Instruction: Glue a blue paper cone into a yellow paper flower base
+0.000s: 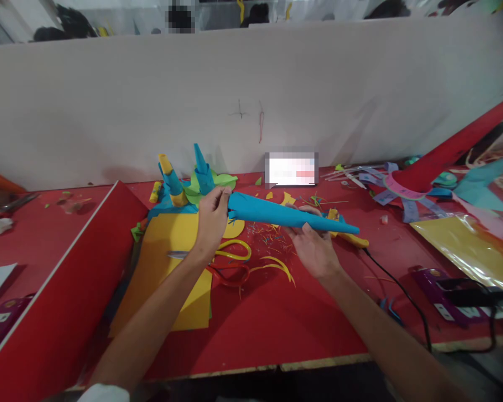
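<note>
A long blue paper cone (276,214) lies level above the red table (276,312), its point aimed right. My left hand (213,219) is closed round the cone's wide end. My right hand (314,243) cups the cone from below near its middle, fingers curled on it. Under my left wrist lie scissors (230,262) with yellow and red handles on a yellow sheet (171,245). Behind my left hand stand small blue paper cones (201,167) with green paper leaves.
A glue gun (352,237) with a black cord (406,296) lies right of the cone tip. A red board (58,312) leans at left. Yellow paper in plastic (465,245), a red cone (452,151) and paper scraps sit right. A white partition (251,95) stands behind.
</note>
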Demonstrator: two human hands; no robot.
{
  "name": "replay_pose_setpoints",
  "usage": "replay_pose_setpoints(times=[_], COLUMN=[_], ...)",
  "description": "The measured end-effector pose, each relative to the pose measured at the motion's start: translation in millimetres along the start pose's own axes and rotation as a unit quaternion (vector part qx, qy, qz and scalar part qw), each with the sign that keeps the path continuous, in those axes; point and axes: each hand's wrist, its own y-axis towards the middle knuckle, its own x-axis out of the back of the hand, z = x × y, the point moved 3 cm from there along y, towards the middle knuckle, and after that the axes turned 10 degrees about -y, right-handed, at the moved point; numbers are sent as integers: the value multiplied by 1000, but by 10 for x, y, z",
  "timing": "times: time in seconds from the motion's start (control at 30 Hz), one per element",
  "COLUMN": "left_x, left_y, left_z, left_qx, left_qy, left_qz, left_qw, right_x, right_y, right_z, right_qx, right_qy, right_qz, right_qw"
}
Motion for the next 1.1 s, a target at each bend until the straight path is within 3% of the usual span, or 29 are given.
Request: replay_pose_setpoints(times=[0.17,0.37,0.73,1.0,1.1], left_x=[-24,-19,-56,-124,-110], left_y=[-52,-34,-80,-171,-190], left_z=[6,-31,-85,-133,-124], left_qx=[27,-6,-3,-22,-41], left_qy=[-47,9,-8,35,63], left_qz=[0,37,10,-5,-26], left_qw=[999,999,1000,999,997], right_x=[-20,-6,-17,-47,-71], right_y=[-19,-16,-6,-19,-35], right_z=[-8,-4,14,9,-31], right_qx=[-5,-6,9,35,15], right_qy=[1,-3,-13,-23,0], right_qz=[3,4,16,23,41], right_qw=[1000,1000,1000,999,999])
